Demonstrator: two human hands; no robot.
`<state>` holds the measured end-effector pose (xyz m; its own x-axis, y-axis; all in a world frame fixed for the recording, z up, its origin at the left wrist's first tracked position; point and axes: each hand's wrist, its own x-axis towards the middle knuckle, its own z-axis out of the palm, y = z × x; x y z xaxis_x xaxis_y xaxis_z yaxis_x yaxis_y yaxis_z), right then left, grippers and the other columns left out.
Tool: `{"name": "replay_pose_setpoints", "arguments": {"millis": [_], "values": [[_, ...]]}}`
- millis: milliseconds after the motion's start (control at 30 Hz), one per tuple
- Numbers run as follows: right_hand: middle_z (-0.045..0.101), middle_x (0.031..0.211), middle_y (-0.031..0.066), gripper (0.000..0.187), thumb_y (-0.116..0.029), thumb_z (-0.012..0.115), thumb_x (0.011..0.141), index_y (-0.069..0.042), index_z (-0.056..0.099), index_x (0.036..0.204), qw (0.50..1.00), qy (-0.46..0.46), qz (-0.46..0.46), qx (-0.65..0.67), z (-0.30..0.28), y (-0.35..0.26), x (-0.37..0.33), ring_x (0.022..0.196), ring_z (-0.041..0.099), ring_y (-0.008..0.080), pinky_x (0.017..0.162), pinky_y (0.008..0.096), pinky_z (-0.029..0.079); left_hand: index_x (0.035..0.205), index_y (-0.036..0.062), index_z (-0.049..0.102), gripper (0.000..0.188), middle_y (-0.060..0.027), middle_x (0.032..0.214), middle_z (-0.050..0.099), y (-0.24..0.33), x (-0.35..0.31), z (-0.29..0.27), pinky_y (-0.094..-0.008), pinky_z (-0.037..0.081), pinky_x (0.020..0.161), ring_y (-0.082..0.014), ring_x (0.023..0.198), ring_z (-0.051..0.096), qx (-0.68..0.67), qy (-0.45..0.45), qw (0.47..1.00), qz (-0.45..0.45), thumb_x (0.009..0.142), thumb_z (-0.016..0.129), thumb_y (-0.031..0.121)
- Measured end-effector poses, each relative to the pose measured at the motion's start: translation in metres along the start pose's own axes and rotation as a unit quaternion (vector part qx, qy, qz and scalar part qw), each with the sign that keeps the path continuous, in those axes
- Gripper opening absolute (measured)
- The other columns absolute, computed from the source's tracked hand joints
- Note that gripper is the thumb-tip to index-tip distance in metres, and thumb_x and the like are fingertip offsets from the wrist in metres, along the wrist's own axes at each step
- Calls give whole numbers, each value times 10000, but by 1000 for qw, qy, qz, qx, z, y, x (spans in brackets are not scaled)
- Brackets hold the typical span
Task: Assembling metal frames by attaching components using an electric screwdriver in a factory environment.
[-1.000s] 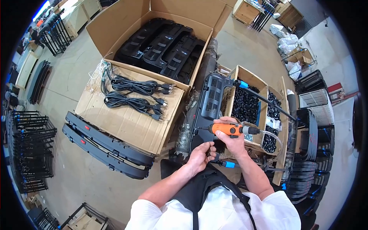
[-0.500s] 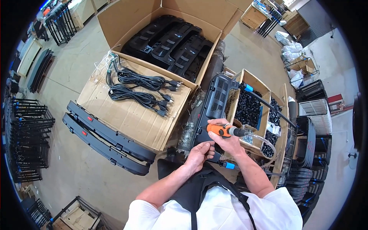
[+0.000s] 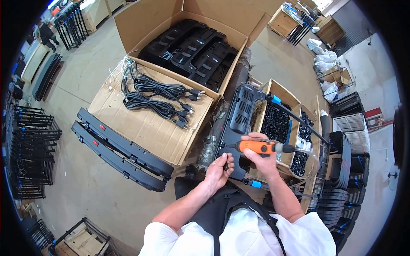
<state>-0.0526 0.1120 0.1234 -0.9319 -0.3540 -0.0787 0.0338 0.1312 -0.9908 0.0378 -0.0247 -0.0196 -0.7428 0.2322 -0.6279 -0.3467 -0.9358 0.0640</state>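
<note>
An orange and black screwdriver with a clear hose, apparently air-driven, lies across the grip of my right hand. Its dark tip points left, over a long black plastic panel in front of me; whether the tip touches is unclear. The panel carries a raised, slotted vent cover. Beside the panel's near end, my left hand is closed with thumb and fingertips together. Whatever those fingers hold is too small to name. A black tube frame with blue tape runs along the panel's right side.
Wooden bins of small black parts stand at the right. To the left, coiled black power cords lie on cardboard. Two curved black bars with red switches lie along its edge. Behind is an open carton of black panels.
My right hand has swung the screwdriver from an angled pose to nearly level, tip over the panel. The left hand has shifted slightly left and away from the right.
</note>
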Motion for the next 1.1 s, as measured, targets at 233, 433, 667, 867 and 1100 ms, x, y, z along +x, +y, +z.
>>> {"name": "replay_pose_setpoints", "arguments": {"millis": [233, 433, 667, 867, 1100], "values": [[723, 1312, 197, 539, 1, 797, 895, -3, 574, 1385, 999, 8, 1, 44, -19, -1, -31, 1207, 709, 250, 1086, 410, 568, 1229, 81, 660, 299, 5, 898, 665, 6, 5, 6, -267, 569, 685, -123, 769, 638, -64, -39, 997, 7, 1136, 595, 357], [722, 1318, 196, 544, -23, 805, 897, -9, 575, 1391, 999, 18, 4, 43, -19, 5, -38, 1212, 707, 246, 1090, 407, 566, 1195, 89, 660, 288, 6, 876, 644, 0, 5, 7, -274, 555, 684, -133, 760, 621, -66, -45, 997, 6, 1144, 578, 360], [717, 1332, 195, 545, -20, 804, 898, -7, 574, 1392, 999, -3, 20, 31, -21, 8, -42, 1242, 692, 250, 1110, 408, 552, 1179, 110, 637, 275, 19, 855, 578, -2, -1, 12, -273, 505, 697, -121, 759, 556, -44, -11, 999, -5, 1160, 541, 366], [711, 1344, 195, 542, 10, 800, 892, -12, 576, 1385, 999, -10, -10, 32, -19, 11, -45, 1249, 688, 251, 1113, 407, 549, 1178, 111, 634, 256, 18, 852, 572, -4, 1, 14, -278, 497, 696, -127, 769, 554, -101, -17, 995, -9, 1163, 536, 348], [701, 1363, 190, 545, 12, 796, 900, -21, 568, 1394, 1000, -15, -13, 18, -17, 10, -45, 1259, 683, 246, 1119, 404, 542, 1212, 108, 639, 257, 12, 877, 592, -1, 1, 11, -281, 521, 723, -134, 793, 575, -102, -32, 994, -29, 1168, 524, 333]]}}
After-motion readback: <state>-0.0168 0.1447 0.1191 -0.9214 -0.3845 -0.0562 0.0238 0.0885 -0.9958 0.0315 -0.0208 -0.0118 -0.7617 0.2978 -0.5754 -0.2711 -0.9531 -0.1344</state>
